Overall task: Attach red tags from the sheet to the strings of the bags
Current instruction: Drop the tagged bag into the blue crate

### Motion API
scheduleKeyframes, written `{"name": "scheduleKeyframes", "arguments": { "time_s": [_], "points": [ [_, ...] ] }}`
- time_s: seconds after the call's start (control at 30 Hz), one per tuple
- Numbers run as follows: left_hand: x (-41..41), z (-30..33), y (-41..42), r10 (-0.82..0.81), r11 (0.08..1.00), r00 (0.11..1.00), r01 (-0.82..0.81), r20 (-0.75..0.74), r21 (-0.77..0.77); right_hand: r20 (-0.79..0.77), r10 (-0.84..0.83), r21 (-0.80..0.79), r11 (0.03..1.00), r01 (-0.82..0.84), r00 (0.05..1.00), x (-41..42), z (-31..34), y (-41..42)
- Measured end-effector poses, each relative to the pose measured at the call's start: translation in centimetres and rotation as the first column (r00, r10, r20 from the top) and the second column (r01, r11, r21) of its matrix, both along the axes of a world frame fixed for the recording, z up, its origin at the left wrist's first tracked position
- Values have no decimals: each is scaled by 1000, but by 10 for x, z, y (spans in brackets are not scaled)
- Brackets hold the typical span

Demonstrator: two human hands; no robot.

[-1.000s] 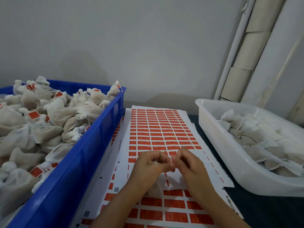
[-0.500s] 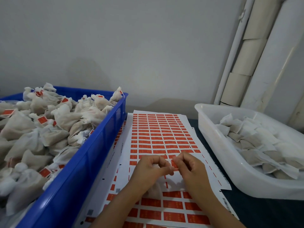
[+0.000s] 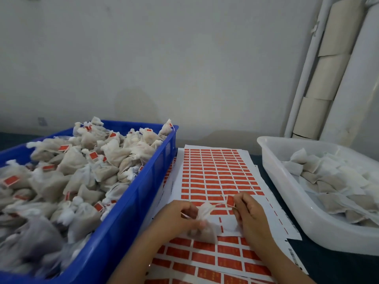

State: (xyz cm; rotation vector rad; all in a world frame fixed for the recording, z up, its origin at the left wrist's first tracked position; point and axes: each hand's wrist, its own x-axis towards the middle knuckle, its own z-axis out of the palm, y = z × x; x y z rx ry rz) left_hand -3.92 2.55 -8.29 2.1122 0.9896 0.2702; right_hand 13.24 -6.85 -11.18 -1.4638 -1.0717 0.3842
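R hand (image 3: 249, 212) pinches the red tag (image 3: 230, 201) btwn thumb and fingertips, tag folded over the string (image 3: 217, 205); pinch looks like it's pressing the sticky faces together so the tag locks on the line. L hand (image 3: 180, 217) grips the bag (image 3: 204, 226) at its gathered neck, fingers curled round it, bag body resting on the sheet (image 3: 213, 177). Probably held that way to keep the string taut toward the R hand, at abt 2 o'clock from the bag. A short loose end of string pokes out at the L hand's 3 o'clock side.

Both hands work right over the sheet, w/ its peeled-out white patch just under them; near rows are stripped, full rows of red tags run off to 12 o'clock. Sensible: next tag is a short reach away.

At 9 o'clock, blue crate (image 3: 131, 201) piled w/ bags, many showing red tags, so I'd judge that's the finished pile. At 3 o'clock, white tub (image 3: 272, 171) w/ flat bags, no tags visible, likely the untagged supply. Flow seems R to L across the sheet.

Step in hand: sealing this tag. Whether it's fully stuck, can't tell — fingers cover the fold.
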Motion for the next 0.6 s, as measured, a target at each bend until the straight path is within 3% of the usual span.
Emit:
{"name": "scheduleKeyframes", "arguments": {
  "time_s": [0.2, 0.33, 0.47, 0.6],
  "points": [
    [8, 0, -13, 103, 985, 994, -98, -27, 139, 9, 4, 16, 1000, -4, 1000, 0, 1, 2],
    [21, 13, -15, 276, 929, 951, -302, 140, 214, -7, 16, 3, 1000, -16, 1000, 1, 2, 1],
    [26, 51, -2, 449, 798, 800, -560, 397, 225, -50, 25, -40, 999, -27, 998, 4, -1, 2],
    [5, 94, 25, 572, 596, 586, -778, 574, 200, -13, 33, -59, 998, -34, 999, 4, -3, 2]
  ]
}}
